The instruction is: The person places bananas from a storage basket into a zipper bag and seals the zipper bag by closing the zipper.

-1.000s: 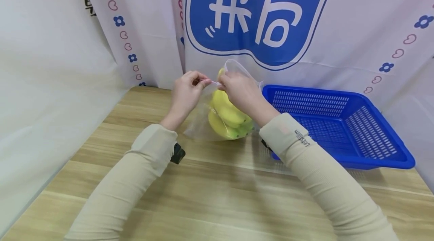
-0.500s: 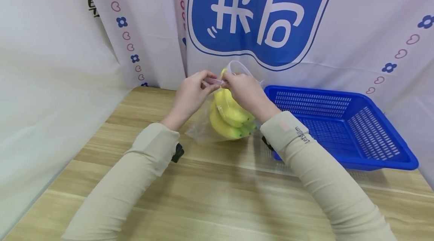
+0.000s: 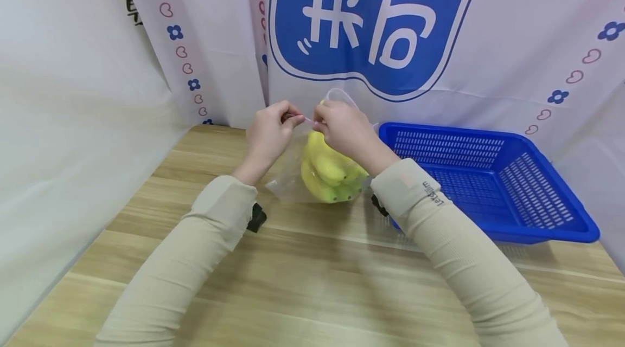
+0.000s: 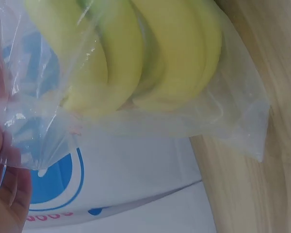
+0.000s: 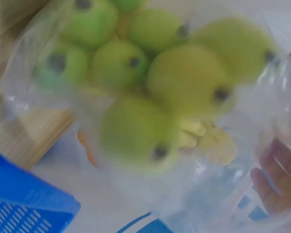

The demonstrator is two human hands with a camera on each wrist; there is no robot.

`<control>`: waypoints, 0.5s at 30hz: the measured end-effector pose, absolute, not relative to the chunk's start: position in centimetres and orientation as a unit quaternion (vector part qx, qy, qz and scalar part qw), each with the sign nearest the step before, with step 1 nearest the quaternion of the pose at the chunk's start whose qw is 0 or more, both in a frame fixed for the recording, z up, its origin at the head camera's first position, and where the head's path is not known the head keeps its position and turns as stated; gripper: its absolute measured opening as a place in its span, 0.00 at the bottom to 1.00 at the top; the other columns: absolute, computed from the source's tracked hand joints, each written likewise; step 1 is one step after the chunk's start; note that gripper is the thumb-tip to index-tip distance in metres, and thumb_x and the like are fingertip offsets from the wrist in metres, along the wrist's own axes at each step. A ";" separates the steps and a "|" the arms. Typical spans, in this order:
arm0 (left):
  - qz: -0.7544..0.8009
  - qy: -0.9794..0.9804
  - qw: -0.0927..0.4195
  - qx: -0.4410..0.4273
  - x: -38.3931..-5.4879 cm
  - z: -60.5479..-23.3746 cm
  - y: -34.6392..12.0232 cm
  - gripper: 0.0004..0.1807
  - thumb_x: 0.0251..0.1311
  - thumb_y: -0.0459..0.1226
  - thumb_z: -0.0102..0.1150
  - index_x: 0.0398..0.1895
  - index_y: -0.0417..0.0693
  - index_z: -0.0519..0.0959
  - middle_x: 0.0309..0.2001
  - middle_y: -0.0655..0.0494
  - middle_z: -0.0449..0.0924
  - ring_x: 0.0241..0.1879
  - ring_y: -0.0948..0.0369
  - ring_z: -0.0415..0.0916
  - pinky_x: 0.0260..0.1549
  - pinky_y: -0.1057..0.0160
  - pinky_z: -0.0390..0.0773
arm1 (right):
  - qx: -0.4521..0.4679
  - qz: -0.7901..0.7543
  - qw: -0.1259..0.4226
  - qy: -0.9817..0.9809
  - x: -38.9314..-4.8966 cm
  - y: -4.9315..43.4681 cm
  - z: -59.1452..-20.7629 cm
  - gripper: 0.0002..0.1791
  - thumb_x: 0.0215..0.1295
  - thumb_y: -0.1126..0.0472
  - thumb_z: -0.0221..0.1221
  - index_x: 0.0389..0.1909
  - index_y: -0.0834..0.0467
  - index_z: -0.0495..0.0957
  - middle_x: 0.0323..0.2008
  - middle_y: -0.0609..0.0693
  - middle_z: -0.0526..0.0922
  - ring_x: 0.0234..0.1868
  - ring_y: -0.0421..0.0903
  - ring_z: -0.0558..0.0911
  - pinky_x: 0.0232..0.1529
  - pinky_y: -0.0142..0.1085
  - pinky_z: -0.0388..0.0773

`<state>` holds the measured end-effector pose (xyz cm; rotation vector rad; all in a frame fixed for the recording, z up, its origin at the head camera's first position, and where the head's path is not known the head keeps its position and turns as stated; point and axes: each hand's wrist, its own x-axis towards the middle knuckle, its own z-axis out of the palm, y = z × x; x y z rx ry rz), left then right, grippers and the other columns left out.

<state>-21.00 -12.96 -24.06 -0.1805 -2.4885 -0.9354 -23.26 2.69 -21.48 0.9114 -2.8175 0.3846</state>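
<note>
A bunch of yellow bananas (image 3: 324,168) with greenish tips sits inside a clear plastic bag (image 3: 287,176) on the table. My left hand (image 3: 267,133) pinches the bag's top edge at its left part. Close beside it, my right hand (image 3: 345,127) pinches the same edge, and a thin strip of it shows between the two. Behind the right hand the rest of the bag's mouth stands up in a loop. The left wrist view shows the bananas (image 4: 174,53) through the film; in the right wrist view their dark tips face the camera.
A blue perforated basket (image 3: 454,129) stands on the table just right of the bag. Behind the wooden tabletop (image 3: 293,282) hangs a white printed cloth (image 3: 517,27) with a blue emblem. Pale cloth also covers the left side.
Half a second ago the hands were closer together, with a wider pinkish strip showing between them. Now the left hand is slightly farther left, and the strip looks thin. The bananas stay nearly in place.
</note>
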 end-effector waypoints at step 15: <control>-0.297 -0.926 0.182 -0.148 -20.8 -24.1 -14.1 0.11 0.68 0.37 0.51 0.48 0.44 0.79 0.45 0.44 0.82 0.45 0.50 0.80 0.45 0.53 0.79 | 0.327 0.213 0.107 -0.914 -23.5 4.3 -22.3 0.12 0.70 0.61 0.54 0.47 0.61 0.80 0.53 0.57 0.74 0.56 0.53 0.73 0.58 0.43 0.75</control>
